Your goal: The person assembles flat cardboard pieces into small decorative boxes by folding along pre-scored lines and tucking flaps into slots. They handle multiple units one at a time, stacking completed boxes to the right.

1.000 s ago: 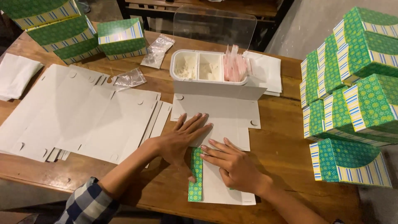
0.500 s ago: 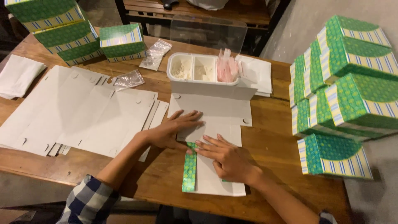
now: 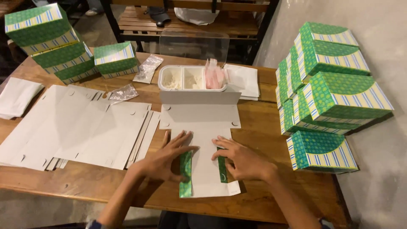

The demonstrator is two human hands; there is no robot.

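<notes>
Left hand [image 3: 167,159], right hand [image 3: 241,160] pressing flat box blank [image 3: 203,148] side flaps.

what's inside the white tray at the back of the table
The white tray has compartments: two hold pale whitish stuff, the right one pink packets. What lies beneath those contents cannot be seen.

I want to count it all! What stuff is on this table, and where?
Flat box sheet being folded: one, grey-white with green flaps, front middle.
Stack of flat sheets: count unclear, grey-white, left.
Finished boxes right: about six, green, stacked.
Finished boxes left: about four, green, far left.
Divided tray: one, white, centre back.
Plastic bags: two, clear, beside tray.
White paper: left edge.
Left hand: flat on left flap.
Right hand: flat on right flap.
</notes>
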